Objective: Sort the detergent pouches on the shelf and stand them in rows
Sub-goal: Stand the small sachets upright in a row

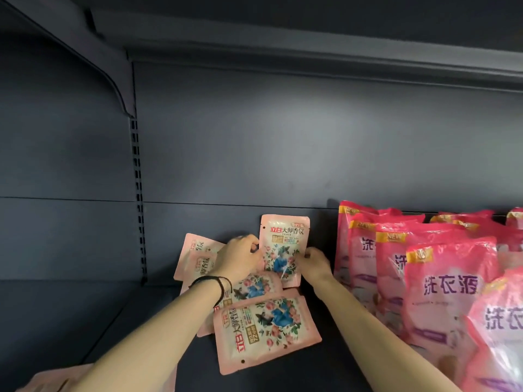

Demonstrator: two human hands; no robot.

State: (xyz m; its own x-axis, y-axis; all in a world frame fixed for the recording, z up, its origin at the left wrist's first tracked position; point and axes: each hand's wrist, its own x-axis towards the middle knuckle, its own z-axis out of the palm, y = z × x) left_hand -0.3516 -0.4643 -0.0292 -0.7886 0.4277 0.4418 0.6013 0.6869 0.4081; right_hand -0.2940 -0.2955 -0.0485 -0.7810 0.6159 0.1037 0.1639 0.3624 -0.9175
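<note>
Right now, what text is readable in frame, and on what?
"立白 大师香氛": upright pale pink pouch.
"立白 大师香氛", sideways: flat pale pink pouch in front; a box beside it seems to read "72", the rest is too small.
"洗衣液": bright pink pouch at right.
"NEW": gold tag at that pouch's top corner.
Tilted pouch at left: partly hidden, not readable.
All small print: too blurred.

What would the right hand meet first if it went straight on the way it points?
The standing pouch: the right hand pinches its right edge. Behind that probably the back wall, though depth is unclear.
</note>
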